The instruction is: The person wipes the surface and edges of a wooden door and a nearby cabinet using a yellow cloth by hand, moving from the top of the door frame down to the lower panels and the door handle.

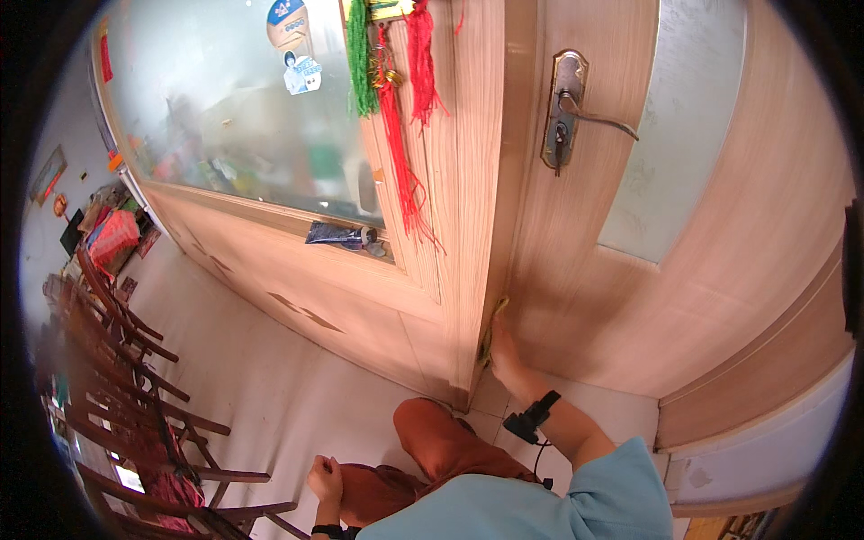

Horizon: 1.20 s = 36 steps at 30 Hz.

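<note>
My right hand (503, 347) presses a yellow-green cloth (486, 341) flat against the narrow wooden edge of the door frame (496, 256), low down near the floor. Most of the cloth is hidden behind the hand. A black strap with a small device and a cable circles the right wrist. My left hand (326, 478) rests by my knee with its fingers curled and nothing visible in it. Right of the frame is a wooden door (574, 283) with a metal lever handle (597, 120) and a key in its lock.
Red tassels (405, 169) and a green tassel (363, 67) hang on the left panel, beside a frosted glass pane (236, 121). A dark tube (337, 233) lies on the pane's ledge. Dark wooden chairs (155, 418) stand at the left on the tiled floor (270, 364).
</note>
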Available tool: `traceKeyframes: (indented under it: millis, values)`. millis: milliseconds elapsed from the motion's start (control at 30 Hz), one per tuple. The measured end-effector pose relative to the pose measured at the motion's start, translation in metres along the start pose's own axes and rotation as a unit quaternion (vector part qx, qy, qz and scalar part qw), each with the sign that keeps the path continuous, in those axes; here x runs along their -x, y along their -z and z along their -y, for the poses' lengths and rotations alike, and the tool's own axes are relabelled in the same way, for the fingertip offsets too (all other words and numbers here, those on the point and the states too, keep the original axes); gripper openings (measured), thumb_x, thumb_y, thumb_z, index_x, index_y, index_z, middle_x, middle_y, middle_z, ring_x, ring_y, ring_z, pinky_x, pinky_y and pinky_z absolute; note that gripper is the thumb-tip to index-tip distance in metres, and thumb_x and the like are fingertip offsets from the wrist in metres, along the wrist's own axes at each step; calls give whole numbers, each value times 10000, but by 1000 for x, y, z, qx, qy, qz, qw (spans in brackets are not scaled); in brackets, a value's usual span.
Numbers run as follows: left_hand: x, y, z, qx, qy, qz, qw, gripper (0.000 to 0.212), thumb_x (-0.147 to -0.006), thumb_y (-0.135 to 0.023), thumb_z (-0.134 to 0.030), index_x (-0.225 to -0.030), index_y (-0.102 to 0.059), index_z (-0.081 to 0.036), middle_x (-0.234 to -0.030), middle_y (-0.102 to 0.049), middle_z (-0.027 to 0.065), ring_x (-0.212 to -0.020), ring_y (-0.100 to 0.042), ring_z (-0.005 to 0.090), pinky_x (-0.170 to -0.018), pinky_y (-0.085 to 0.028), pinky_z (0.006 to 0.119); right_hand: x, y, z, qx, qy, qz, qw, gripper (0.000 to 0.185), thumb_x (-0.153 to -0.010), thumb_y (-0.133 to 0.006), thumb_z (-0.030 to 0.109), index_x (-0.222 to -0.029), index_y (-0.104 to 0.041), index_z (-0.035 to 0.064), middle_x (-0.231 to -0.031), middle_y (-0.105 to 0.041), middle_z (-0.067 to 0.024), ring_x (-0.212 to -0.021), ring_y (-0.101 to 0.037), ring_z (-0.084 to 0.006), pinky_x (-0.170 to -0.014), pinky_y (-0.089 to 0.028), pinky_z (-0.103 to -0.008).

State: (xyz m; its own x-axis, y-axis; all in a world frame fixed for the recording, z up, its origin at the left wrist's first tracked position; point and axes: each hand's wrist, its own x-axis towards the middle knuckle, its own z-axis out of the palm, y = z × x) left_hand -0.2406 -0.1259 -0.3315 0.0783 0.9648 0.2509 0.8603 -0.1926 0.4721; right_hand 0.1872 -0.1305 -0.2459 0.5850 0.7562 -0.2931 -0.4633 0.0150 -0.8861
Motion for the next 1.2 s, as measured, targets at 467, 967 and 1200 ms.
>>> traceKeyframes:
  millis: [467,967,1200]
  values:
    - [3,-2,12,47,-1,-16,999,186,-738,-594,-154,-645,-470,-51,-547,-526,110,-514,-530,309,-483,-421,397,98,-84,135,259,591,82,759,509,-938,-252,278,-1335,-170,-31,-1407,-134,-171,-1303,-121,-264,-1049,-115,-340]
    - [3,2,6,36,6,-9,999,186,-744,-591,-157,-648,-468,-56,-553,-531,105,-505,-524,298,-484,-417,390,19,-32,49,-46,48,-25,997,613,-908,-290,453,-1358,-168,55,-1388,-214,-120,-1252,-238,-233,-1009,-240,-353]
    - [7,9,11,30,22,-32,999,181,-735,-599,-158,-651,-474,-57,-551,-525,112,-508,-528,299,-487,-425,380,-12,-2,-36,-111,-115,-48,986,552,-920,-323,394,-1332,-225,40,-1361,-264,-116,-1183,-328,-230,-937,-341,-363]
